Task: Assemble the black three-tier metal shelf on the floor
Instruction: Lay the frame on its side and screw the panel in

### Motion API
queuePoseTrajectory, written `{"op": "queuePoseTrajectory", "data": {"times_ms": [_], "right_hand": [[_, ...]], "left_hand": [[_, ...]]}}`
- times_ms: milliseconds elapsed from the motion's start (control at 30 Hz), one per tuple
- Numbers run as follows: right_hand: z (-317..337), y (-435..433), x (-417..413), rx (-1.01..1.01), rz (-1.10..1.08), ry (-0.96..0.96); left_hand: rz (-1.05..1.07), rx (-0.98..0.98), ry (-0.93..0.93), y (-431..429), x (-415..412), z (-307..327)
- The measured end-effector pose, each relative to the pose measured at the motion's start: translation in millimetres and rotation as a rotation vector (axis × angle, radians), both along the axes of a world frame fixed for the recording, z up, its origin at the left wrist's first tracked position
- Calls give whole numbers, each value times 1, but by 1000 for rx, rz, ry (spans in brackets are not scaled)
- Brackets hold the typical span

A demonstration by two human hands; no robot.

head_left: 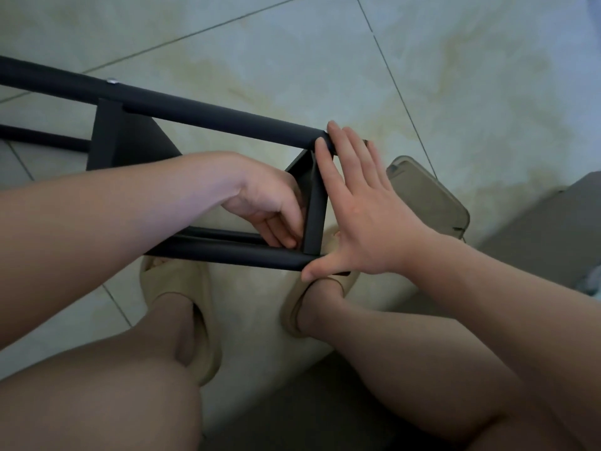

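Pressing flat, right hand (364,219) braces shelf (211,113) pole ends; left hand (263,196) curls at its panel, grasp unclear.

Dim, soft, bluish light; slightly blurry throughout, with wide-angle bending at edges.

Cannot follow the upper tube (201,113) to its far end: cut off by the left edge, same for the thin bar (42,138) below it. Near end covered by fingers of the right hand (364,209). Left end of the lower tube (247,253) hidden behind the left forearm. Fingertips of the left hand (266,206) close against the end panel (313,206), partly out of sight; impossible to say whether pinching anything. Silver spot (112,81) on the upper tube, too small to name. Olive flat thing (432,196) partly behind the right hand, not possible to identify. Grey block (546,222) cut off at the right edge. Toe of the left slipper (192,288) under the lower tube
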State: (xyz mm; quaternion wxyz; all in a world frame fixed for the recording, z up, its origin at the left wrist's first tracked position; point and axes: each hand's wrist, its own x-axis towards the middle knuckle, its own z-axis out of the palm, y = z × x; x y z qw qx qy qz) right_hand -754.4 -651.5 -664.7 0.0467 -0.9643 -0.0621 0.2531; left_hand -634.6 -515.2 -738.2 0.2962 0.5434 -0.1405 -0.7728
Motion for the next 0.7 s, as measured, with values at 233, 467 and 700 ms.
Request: {"op": "queuePoseTrajectory", "data": {"times_ms": [233, 467, 700], "right_hand": [[1, 1, 1, 29, -14, -14], [2, 3, 1, 43, -27, -11], [-1, 1, 0, 55, -24, -16]], "left_hand": [[-35, 19, -44, -5, -3, 3], [-112, 73, -46, -7, 2, 7], [-208, 128, -71, -11, 9, 10]]}}
